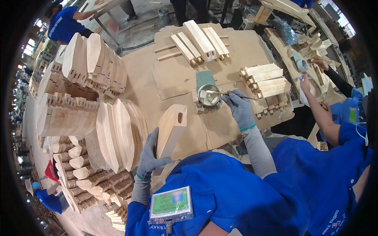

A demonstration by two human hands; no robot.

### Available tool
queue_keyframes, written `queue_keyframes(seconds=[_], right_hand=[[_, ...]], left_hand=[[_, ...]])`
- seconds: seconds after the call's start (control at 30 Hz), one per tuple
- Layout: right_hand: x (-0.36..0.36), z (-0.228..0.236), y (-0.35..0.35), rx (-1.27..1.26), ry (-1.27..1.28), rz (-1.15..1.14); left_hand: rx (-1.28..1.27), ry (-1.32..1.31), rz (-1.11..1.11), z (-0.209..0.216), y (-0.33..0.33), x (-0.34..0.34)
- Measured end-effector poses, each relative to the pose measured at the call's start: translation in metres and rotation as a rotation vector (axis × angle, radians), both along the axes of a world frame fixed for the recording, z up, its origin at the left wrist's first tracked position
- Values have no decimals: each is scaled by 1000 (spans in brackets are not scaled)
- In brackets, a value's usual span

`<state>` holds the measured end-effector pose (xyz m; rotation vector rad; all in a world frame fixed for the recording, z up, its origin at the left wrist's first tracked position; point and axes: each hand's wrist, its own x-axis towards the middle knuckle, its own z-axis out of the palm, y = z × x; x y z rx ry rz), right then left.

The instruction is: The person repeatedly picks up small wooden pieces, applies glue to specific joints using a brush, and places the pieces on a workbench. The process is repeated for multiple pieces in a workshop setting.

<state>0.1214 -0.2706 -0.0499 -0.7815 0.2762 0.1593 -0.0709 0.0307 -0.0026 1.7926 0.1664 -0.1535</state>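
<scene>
The left hand (pixel 151 155), gloved in grey, was closed around the lower end of a pale wooden part (pixel 172 129), holding it upright and tilted so that the end face with its oval mortise slot pointed up and toward the person, where the opening could be reached from above. The part stood near the person, just left of centre, over the cardboard-covered bench (pixel 177 74).

The right hand (pixel 240 108), also gloved, was closed in a pinch on a thin brush (pixel 230 94), whose tip lay in a small round tin (pixel 208 96) of what looked like whitish glue, though the contents were hard to make out. The tin sat on a small block beside a green box (pixel 204 78), right of the held part and within an easy swing of the brush.

Farther off on the bench lay long tenoned rails (pixel 201 41) side by side, and to the right a stack of shorter slotted blocks (pixel 265 80), ends facing outward. On the left, curved wooden panels (pixel 118 133) leaned on edge in rows, packed close so each could be drawn off singly. At far right, another person's hand (pixel 305 84) worked at a separate bench.
</scene>
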Motion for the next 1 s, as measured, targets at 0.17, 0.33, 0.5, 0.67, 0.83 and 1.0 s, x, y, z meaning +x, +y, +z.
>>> queue_keyframes(seconds=[0.17, 0.33, 0.5, 0.67, 0.83, 1.0], right_hand=[[0, -18, -16, -11, 151, 5], [-4, -23, -18, 115, 56, 34], [-9, -6, -16, 175, 15, -17], [-16, 31, -12, 135, -71, -27], [-21, 39, -14, -61, -178, 15], [-24, 34, -13, 30, -99, 26]], left_hand=[[-317, 81, -6, -13, -1, -9], [-279, 38, -54, -6, -11, -3], [324, -169, -25, 1, -19, -1], [913, -453, 132, 1, -27, -2], [657, -309, 69, 5, -26, 2], [-364, 129, -65, 1, -14, 10]])
